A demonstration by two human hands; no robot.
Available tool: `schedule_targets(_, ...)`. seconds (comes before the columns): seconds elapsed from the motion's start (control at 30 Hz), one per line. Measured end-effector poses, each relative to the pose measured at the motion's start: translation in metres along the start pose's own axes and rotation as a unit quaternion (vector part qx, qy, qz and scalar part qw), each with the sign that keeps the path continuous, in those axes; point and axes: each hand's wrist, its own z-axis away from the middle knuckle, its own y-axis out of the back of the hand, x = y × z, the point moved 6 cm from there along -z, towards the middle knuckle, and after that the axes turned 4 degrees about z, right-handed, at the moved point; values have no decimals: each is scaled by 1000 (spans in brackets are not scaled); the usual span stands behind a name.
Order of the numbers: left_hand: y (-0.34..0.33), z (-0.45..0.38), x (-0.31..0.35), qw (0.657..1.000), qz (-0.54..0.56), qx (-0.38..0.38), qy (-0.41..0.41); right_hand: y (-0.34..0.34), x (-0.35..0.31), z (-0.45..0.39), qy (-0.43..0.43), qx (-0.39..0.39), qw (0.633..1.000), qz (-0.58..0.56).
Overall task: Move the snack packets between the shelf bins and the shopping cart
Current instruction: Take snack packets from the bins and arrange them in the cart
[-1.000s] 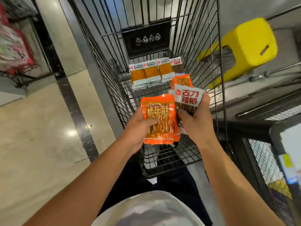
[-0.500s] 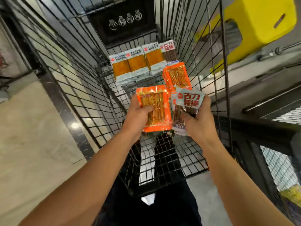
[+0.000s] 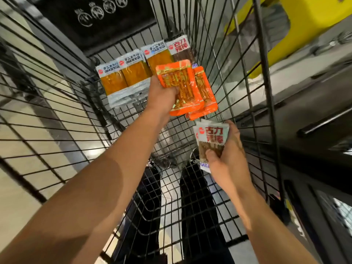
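**Both hands loaded over the cart**

Here, both arms reach down into the black wire shopping cart [image 3: 57, 103]. The left hand [image 3: 162, 96] grips an orange snack packet [image 3: 179, 86] by its left edge, thumb curled over the front, holding it above the cart floor. Just behind and to the right of it is a second orange packet [image 3: 206, 96], partly covered by the first; whether it lies on the cart floor or is also held cannot be told. The right hand [image 3: 228, 159] sits nearer the body and clasps a small stack of white-topped packets with red characters [image 3: 211, 138], thumb pressed on the brown lower part.

At the far end of the cart floor, a row of yellow-brown packets with pale labels [image 3: 123, 77] lies side by side, with one brown packet bearing red characters [image 3: 181, 50] at the row's right end. A black placard [image 3: 91, 21] hangs on the cart's far wall. Outside the right wall stands a yellow stool [image 3: 304, 20].
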Motion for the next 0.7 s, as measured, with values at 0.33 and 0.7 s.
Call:
schedule_targets(0.33,-34,-14,-24,992,-113,39,-33,-10,20,-10,16,-19,999,37)
schedule_targets(0.7,-33,-5,-17,935,-337,46,-104,-12,30,-6,10,-63,998,-4)
